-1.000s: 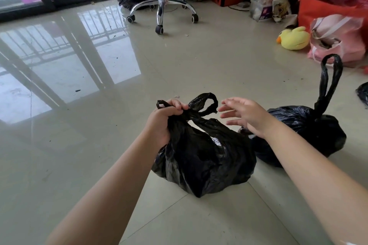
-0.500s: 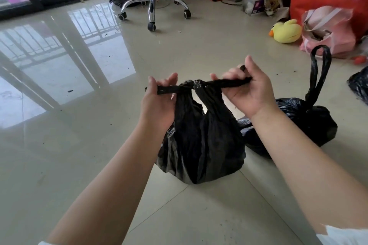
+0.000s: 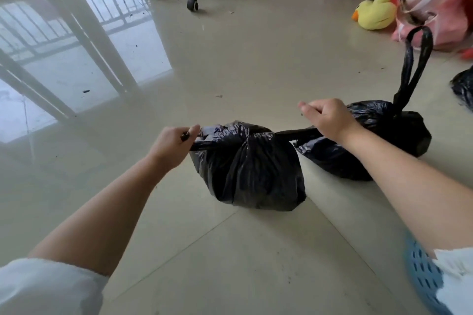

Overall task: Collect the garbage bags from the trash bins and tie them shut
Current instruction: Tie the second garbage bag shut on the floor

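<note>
The near garbage bag (image 3: 249, 169) sits on the floor (image 3: 230, 59) at the middle of the scene, and everything else is easiest placed from it. Half a second ago the person held its two handles up in front of them, crossed at the top; now the bag is back down on the tiles and the handles are drawn out flat to either side, the neck cinched into a tight bunch on top. I take that to mean the knot is being pulled snug (whether it is the first or second throw I cannot tell), so this bag is close to being shut.

To the left of the bag, the left hand (image 3: 171, 144) is curled round the end of the left handle, arm stretched forward from a white sleeve (image 3: 46, 286), wrist angled outward. To the bag's right, the right hand (image 3: 329, 119) is fisted over the other handle (image 3: 294, 133), which runs taut from the knot, the forearm reaching in from the lower right. The hands are well apart, pulling away from each other.

Just behind and right of the near bag lies a second black bag (image 3: 378, 140), already tied, its loops standing upright. Farther right and beyond it sits a yellow duck toy (image 3: 375, 13).
</note>
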### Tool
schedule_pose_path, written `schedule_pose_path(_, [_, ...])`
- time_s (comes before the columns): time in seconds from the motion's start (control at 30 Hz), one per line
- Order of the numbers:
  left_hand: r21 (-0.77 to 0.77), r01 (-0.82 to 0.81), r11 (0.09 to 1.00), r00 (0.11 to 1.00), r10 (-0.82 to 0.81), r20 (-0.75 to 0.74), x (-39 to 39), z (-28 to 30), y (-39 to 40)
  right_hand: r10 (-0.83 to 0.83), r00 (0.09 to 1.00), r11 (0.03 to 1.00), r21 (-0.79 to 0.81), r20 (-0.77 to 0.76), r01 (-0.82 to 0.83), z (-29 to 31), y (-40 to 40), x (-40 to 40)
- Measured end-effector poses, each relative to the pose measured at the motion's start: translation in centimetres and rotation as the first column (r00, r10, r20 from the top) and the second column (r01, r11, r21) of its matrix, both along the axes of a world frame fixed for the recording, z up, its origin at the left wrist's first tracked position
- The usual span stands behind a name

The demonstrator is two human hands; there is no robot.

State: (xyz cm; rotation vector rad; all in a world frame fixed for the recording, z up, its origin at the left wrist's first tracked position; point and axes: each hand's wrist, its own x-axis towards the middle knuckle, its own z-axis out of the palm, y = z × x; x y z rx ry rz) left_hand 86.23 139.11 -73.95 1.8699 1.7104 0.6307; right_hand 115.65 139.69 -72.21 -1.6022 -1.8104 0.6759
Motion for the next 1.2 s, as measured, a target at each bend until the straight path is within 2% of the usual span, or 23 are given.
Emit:
schedule_pose_path(0.1, [0.058, 0.056, 0.997, 0.992, -0.049, -0.120, -2.0, -0.9, -0.7, 0.028, 0.993, 1.000, 0.003, 0.113, -0.029, -1.0, -1.1, 0.3])
schedule_pose_path(0.33, [0.063, 0.113, 0.992, 0.933, -0.084, -0.349, -2.7, -2.9, -1.6, 0.053, 0.985, 0.996, -0.080, 0.162, -0.040, -2.6, -1.7, 0.2])
schedule_pose_path(0.5, [-0.028, 0.217, 0.976, 0.826, -0.198, -0.528, -2.5, -3.3, -1.2, 0.127, 0.953, 0.970, -0.235, 0.274, -0.061, -2.9, -1.1, -0.4])
schedule_pose_path(0.6, [-0.111, 0.278, 0.954, 0.777, -0.291, -0.559, -2.1, -3.4, -0.9, 0.245, 0.876, 0.904, -0.425, 0.416, -0.051, -3.1, -1.2, -1.3])
schedule_pose_path(0.7, [-0.219, 0.250, 0.943, 0.755, -0.332, -0.565, -2.1, -4.1, -0.8, 0.381, 0.804, 0.839, -0.536, 0.456, -0.094, -3.9, -1.6, -2.4])
schedule_pose_path(0.73, [-0.256, 0.211, 0.943, 0.775, -0.321, -0.544, -2.2, -4.6, -0.7, 0.418, 0.779, 0.830, -0.545, 0.467, -0.119, -4.0, -1.5, -2.8])
schedule_pose_path(0.77, [-0.306, 0.115, 0.945, 0.871, -0.244, -0.426, -2.0, -4.9, -0.8, 0.450, 0.756, 0.820, -0.555, 0.475, -0.140, -4.1, -1.4, -3.0])
schedule_pose_path(0.8, [-0.384, 0.026, 0.923, 0.959, -0.131, -0.252, -1.8, -5.0, -0.9, 0.467, 0.746, 0.813, -0.562, 0.475, -0.152, -3.9, -1.2, -3.1])
schedule_pose_path(0.83, [-0.463, -0.036, 0.886, 0.999, 0.015, -0.051, -1.4, -5.2, -0.9, 0.474, 0.746, 0.807, -0.569, 0.468, -0.155, -3.6, -1.1, -3.1])
schedule_pose_path(0.87, [-0.519, -0.063, 0.852, 0.989, 0.125, 0.084, -0.9, -5.3, -0.9, 0.469, 0.753, 0.809, -0.566, 0.462, -0.157, -3.4, -1.1, -3.2])
schedule_pose_path(0.93, [-0.569, -0.135, 0.811, 0.939, 0.288, 0.189, 0.1, -5.5, -1.0, 0.471, 0.741, 0.821, -0.546, 0.478, -0.170, -3.2, -1.2, -3.3])
schedule_pose_path(1.03, [-0.529, -0.246, 0.813, 0.797, 0.480, 0.366, 1.8, -4.6, -0.4, 0.501, 0.679, 0.819, -0.547, 0.537, -0.172, -3.3, -1.7, -3.8])
schedule_pose_path(1.1, [-0.444, -0.319, 0.838, 0.719, 0.519, 0.463, 2.8, -3.7, 0.3, 0.512, 0.672, 0.816, -0.547, 0.535, -0.186, -3.6, -2.0, -3.9])
schedule_pose_path(1.2, [-0.281, -0.350, 0.893, 0.758, 0.447, 0.475, 4.2, -2.2, 0.9, 0.490, 0.688, 0.839, -0.504, 0.535, -0.206, -4.0, -2.4, -3.8])
